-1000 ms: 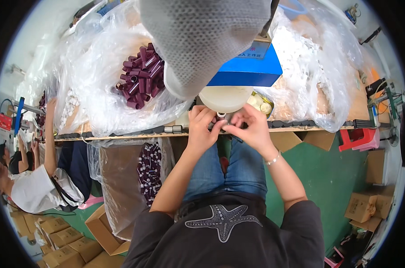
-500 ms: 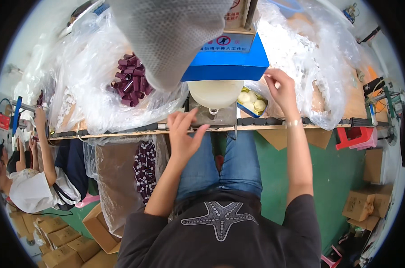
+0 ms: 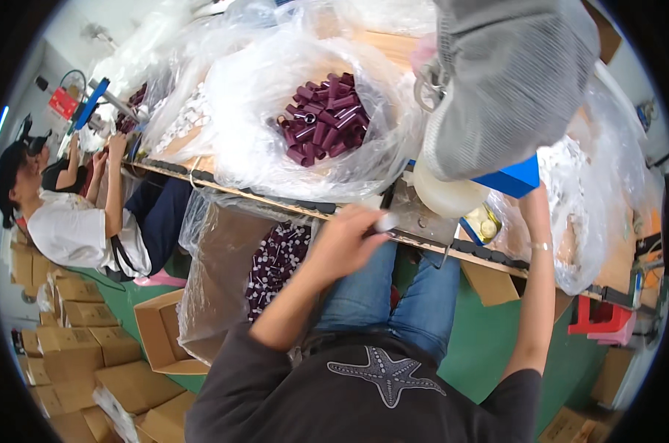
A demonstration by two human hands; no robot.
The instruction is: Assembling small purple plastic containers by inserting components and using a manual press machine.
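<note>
My left hand point(image 3: 345, 247), at the table's front edge, is closed on a small tube point(image 3: 386, 221); only its pale round end shows past the fingers. To its right is a press with a metal base plate point(image 3: 427, 210), a translucent round guard point(image 3: 445, 190) and a blue housing point(image 3: 523, 177). Grey patterned cloth point(image 3: 504, 88) hangs in front of the press and covers much of it. My right hand point(image 3: 534, 203) is up beside the housing's right end; its fingers are hidden behind it.
Purple tubes point(image 3: 323, 122) lie in a clear plastic bag on the table. Below, a lined carton holds purple pieces with white ends point(image 3: 275, 258). A small tray of pale round pieces point(image 3: 482, 223) sits right of the press. White parts point(image 3: 563, 199) lie further right. Co-workers sit at left.
My view has swung left. My left hand, spread by the press base before, has closed on the small tube and moved away from the base. My right hand's fingers have gone out of sight.
</note>
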